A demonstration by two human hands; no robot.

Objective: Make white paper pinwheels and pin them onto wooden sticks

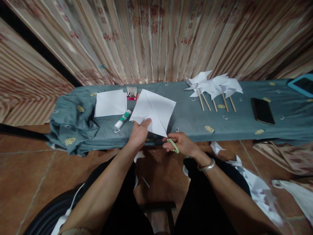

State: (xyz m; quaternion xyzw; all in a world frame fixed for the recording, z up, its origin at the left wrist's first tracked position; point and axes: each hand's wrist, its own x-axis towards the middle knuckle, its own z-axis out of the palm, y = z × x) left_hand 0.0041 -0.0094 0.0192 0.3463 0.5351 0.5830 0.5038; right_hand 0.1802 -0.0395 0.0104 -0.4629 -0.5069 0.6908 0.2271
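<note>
While the left hand [139,133] pinches the paper square [154,111] by its near edge, the right hand [181,143] grips scissors [173,145], apparently at its corner; light, floppy, easily torn.

The person's arms were bare to the elbows. A silver bangle [206,165] circled the right wrist. Dark trousers [207,209] covered the legs.

hands [139,134] on creased paper square [154,111]
</note>
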